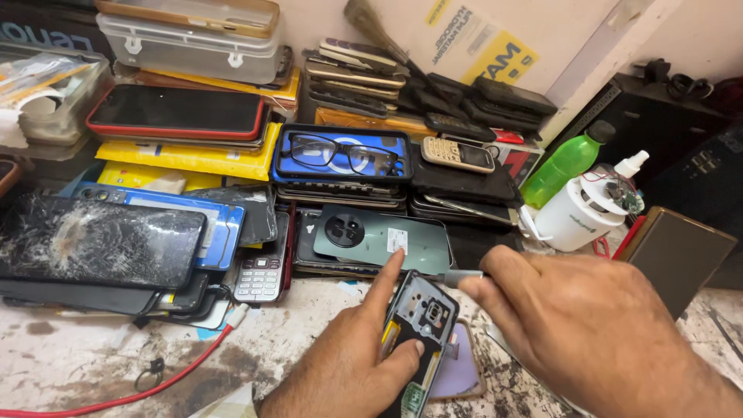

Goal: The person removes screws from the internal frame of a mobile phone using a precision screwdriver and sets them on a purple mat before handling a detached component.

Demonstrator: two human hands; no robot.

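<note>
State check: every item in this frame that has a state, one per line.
opened phone: back cover off, internals exposed, held upright
left hand: gripping opened phone
right hand: holding screwdriver
green back cover: detached, lying flat
cracked tablet: screen shattered
green bottle: capped
eyeglasses: unfolded

Green phone back; red cable; green bottle; white cup; yellow envelope; blue case.

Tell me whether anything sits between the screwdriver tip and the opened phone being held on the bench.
Nothing visible does. The right hand holds the screwdriver with its tip right at the top edge of the opened phone, which the left hand steadies from the side, index finger raised.
</note>
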